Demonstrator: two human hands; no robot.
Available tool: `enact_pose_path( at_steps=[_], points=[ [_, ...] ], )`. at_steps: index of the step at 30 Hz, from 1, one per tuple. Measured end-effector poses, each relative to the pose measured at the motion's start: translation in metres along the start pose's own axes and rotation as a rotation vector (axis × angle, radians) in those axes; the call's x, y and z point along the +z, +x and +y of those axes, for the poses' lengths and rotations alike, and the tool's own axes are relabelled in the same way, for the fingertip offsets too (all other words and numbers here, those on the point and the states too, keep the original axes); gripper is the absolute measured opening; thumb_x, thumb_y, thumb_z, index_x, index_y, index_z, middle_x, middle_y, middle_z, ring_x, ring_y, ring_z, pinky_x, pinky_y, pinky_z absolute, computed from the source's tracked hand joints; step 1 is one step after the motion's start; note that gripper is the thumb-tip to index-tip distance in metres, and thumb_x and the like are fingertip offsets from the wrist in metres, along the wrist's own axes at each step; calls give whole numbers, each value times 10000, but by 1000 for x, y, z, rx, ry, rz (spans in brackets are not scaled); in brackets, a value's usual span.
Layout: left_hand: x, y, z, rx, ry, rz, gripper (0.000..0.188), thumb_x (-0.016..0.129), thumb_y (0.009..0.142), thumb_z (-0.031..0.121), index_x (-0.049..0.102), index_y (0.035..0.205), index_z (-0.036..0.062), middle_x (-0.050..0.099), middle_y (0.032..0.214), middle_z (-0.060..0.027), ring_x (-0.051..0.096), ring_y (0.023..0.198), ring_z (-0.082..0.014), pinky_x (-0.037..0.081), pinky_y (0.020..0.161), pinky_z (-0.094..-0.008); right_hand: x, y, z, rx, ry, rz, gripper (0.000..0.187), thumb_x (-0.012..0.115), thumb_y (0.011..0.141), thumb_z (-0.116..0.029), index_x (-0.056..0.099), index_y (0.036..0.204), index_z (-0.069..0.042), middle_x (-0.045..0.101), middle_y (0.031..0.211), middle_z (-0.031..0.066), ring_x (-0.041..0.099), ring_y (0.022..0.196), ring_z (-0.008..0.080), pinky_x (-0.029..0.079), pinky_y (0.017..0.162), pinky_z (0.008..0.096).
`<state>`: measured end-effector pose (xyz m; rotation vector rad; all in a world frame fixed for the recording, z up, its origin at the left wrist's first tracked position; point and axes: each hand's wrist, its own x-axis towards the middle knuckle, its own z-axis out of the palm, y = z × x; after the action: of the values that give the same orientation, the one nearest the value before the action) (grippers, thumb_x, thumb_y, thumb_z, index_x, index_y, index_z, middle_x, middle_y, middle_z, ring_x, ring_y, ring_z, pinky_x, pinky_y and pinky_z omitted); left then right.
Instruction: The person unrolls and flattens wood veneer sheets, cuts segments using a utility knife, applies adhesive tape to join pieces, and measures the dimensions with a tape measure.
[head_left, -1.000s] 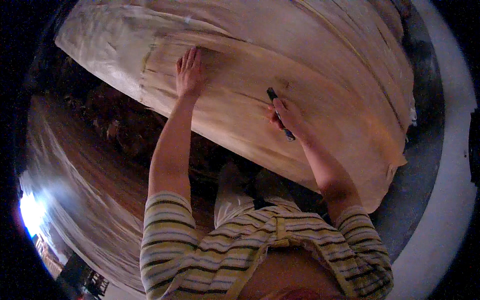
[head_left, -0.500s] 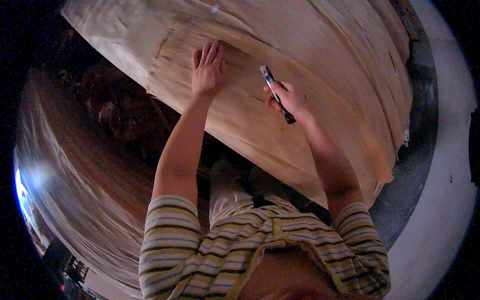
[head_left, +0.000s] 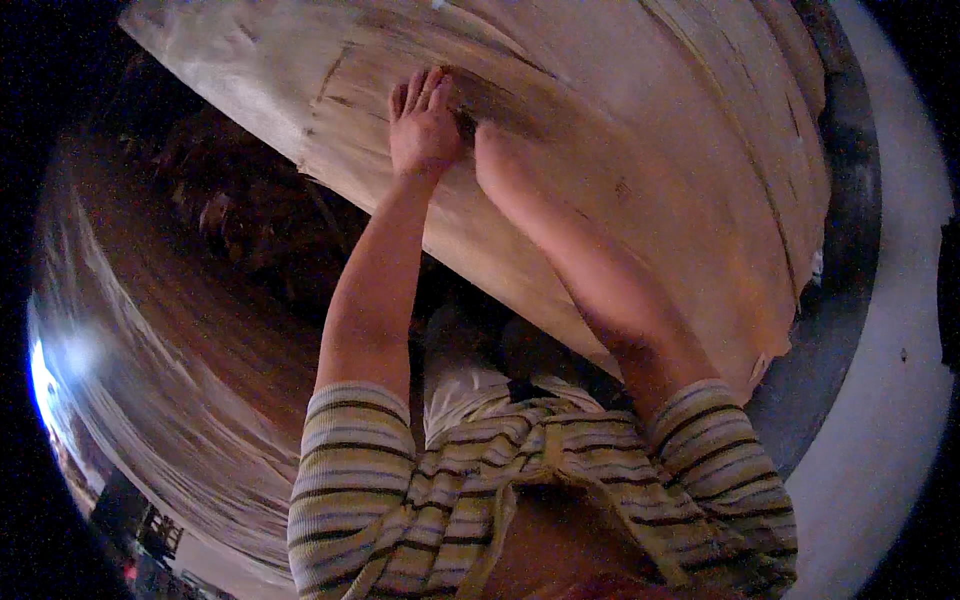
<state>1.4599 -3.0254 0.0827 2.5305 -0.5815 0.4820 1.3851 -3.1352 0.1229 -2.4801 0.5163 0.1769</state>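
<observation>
A big, tan, wood-grained sheet, seemingly veneer (head_left: 650,190), lies on top of a stack in front of me. My left hand (head_left: 425,130) presses flat on it with the fingers stretched forward. Close against its right side is my right hand (head_left: 492,150), blurred and turned so that its fingers are mostly hidden. A dark bit of the slim black-and-silver utility knife (head_left: 466,124) shows between the two hands; its blade end cannot be made out. Dark streaks mark the sheet just beyond my fingers.
Ragged sheet edges (head_left: 770,365) stick out at the right, beside a dark grey band (head_left: 840,370) and a pale floor (head_left: 880,430). Another pile of sheets (head_left: 150,370) stands at the left, past a dark gap. A bright light glares at the far left.
My right hand has swung left and forward with the utility knife, from above the sheet to beside my left hand. My left hand has shifted slightly forward.
</observation>
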Motion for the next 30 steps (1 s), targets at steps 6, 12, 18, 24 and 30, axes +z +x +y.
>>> enact_pose_path(
  at_steps=[6, 12, 18, 24, 30],
  points=[
    [-11, -10, 7, 36, 49, -13, 501, 539, 687, 227, 433, 1152, 76, 385, 1253, -54, 292, 1196, -211, 168, 999, -395, -22, -164, 138, 259, 14, 18, 303, 323, 864, -264, 442, 1013, -28, 516, 981, 246, 519, 905, 353, 420, 763, 420],
    [-26, -4, 34, 118, 60, -25, 504, 523, 714, 204, 387, 1191, 116, 371, 1247, -58, 283, 1189, -245, 168, 987, -440, -91, -213, 154, -151, -405, 90, 259, 339, 858, -257, 469, 914, -39, 549, 887, 187, 547, 799, 309, 440, 667, 413],
    [-25, -66, 196, 236, -206, -122, 494, 469, 768, 251, 338, 1233, 147, 294, 1289, -108, 228, 1204, -306, 133, 959, -524, -98, -221, 166, -78, -506, 1, 171, 387, 824, -210, 459, 879, -66, 553, 719, 185, 546, 708, 333, 436, 600, 421],
    [-6, -85, 253, 134, 48, -203, 569, 466, 760, 384, 309, 1251, 143, 252, 1310, -130, 199, 1208, -336, 133, 958, -511, -152, -233, 200, 148, 242, -170, 249, 400, 815, -281, 503, 773, -59, 555, 733, 158, 525, 674, 325, 396, 605, 427],
    [-8, -76, 264, 181, 152, -176, 535, 465, 762, 375, 339, 1236, 160, 274, 1298, -116, 223, 1202, -305, 149, 955, -502, -279, -299, 336, 36, -77, -311, 291, 471, 778, -321, 553, 971, -120, 559, 948, 95, 529, 869, 267, 420, 695, 404]
  ],
)
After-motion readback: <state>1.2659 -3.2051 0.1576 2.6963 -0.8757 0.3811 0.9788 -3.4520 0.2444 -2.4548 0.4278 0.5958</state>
